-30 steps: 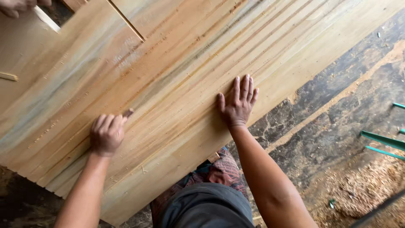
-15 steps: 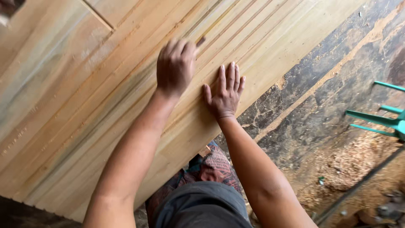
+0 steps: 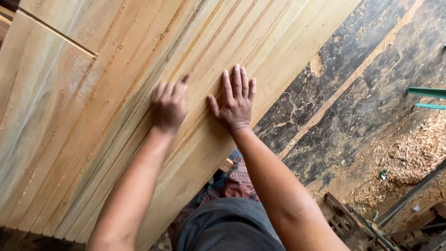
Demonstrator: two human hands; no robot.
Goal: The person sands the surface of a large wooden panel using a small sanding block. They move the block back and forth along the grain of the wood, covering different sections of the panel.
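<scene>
The left hand point(image 3: 168, 104), loosely curled, had slid up beside the flat, spread right hand point(image 3: 235, 100), both pressing empty on the wide pale grooved wooden panel point(image 3: 93, 116) slanting above the dark floor point(image 3: 353, 93), which had barely shifted.

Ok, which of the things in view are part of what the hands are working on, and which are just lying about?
In hand:
- left hand, curled on the boards, a small dark piece at its fingers
- right hand, flat, fingers spread
- pale grooved wooden boards laid side by side

Lying about:
- sawdust and shavings on the floor
- green metal bars at the right edge
- dark worn floor
</scene>
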